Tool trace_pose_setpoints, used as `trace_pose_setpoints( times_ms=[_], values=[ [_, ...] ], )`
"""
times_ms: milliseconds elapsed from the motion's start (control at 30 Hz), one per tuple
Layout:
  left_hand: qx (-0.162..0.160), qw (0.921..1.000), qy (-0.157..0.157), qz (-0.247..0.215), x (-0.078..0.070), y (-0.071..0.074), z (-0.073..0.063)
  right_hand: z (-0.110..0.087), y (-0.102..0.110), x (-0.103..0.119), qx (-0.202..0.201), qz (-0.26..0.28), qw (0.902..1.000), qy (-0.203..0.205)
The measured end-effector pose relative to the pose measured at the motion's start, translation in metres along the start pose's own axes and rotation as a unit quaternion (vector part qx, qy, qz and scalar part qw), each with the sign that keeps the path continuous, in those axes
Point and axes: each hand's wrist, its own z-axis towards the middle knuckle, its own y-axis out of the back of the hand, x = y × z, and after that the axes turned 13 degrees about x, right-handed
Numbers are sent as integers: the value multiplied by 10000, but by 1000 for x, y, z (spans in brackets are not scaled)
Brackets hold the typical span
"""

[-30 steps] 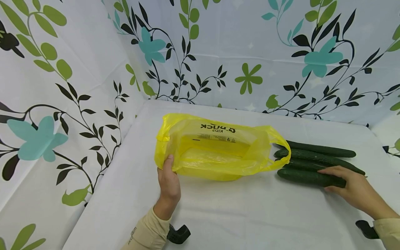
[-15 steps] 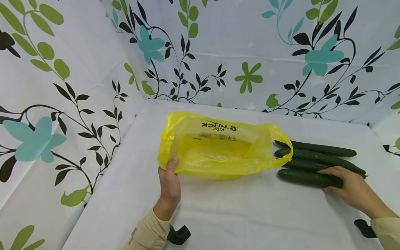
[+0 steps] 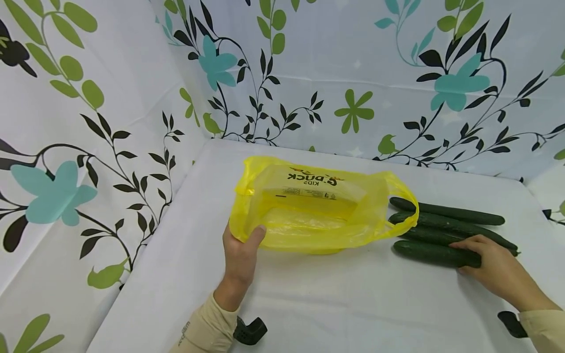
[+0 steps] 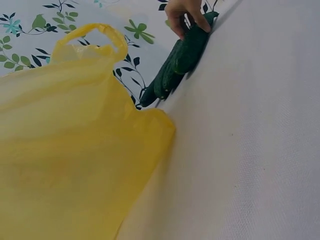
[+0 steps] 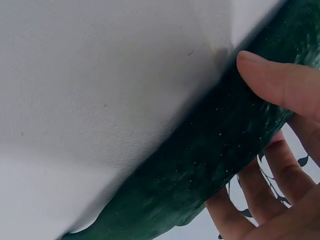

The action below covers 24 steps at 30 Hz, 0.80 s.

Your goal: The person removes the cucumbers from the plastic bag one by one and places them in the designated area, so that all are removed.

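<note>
A yellow translucent plastic bag point(image 3: 309, 215) with printed lettering lies on its side above the white table, its mouth spread toward me. My left hand point(image 3: 240, 257) holds the bag's left end, thumb over the near edge and the other fingers hidden behind the plastic. At the right, several dark green cucumbers point(image 3: 459, 211) lie side by side. Thumb and fingers of my right hand point(image 3: 496, 264) grip the nearest cucumber point(image 3: 434, 254). In the right wrist view, the thumb presses one side of this cucumber point(image 5: 200, 145) while the fingers reach round the other.
One loop handle point(image 3: 408, 215) of the bag hangs over the cucumbers' left ends. A white cloth point(image 3: 335, 304) covers the table. Behind and to the left rises a white curtain point(image 3: 282, 73) with leaf and flower prints. Black wrist devices point(image 3: 250, 331) show beside both sleeves.
The bag and my left hand's thumb have shifted slightly right. My right hand has moved a little left at the nearest cucumber, which stays beside the others.
</note>
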Motion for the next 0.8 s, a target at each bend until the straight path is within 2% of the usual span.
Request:
trace_pose_setpoints(
  times_ms=[267,367,533,667,800],
  values=[
    [417,9982,-362,250,-11,9,4,-1,4,5,16,-186,9997,-130],
    [557,9960,-675,190,-18,15,8,-2,6,6,73,-176,9997,-173],
    [664,9896,-1276,33,-32,25,16,-2,10,9,118,-248,9994,-193],
    [730,9864,-1470,-113,-45,31,25,-1,16,13,114,-192,9997,-109],
    [832,9823,-1675,100,-58,37,38,2,26,20,125,-58,9999,-55]
  ],
)
